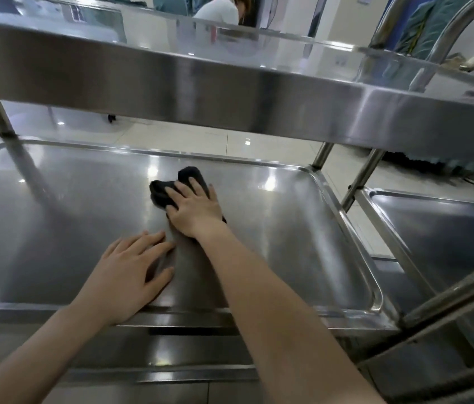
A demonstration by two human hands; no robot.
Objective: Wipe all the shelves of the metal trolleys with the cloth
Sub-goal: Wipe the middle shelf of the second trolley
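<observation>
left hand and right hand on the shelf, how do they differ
The right hand presses the black cloth; the left hand lies bare on the shelf. The right hand reaches farther in, toward the shelf's middle; the left hand sits near the front edge. Both lie flat with fingers straight.

The cloth [168,191] is plain black. The lower shelf [55,217] is silver-grey steel flecked with white light spots. The upper shelf [230,91] is the same silver with a brushed sheen. The right-hand trolley [439,237] is a darker grey-silver. The floor [200,141] is pale cream tile with thin grey joints. Far off, a person's top [218,11] is white, and the fabric [433,21] at far right is teal.
</observation>
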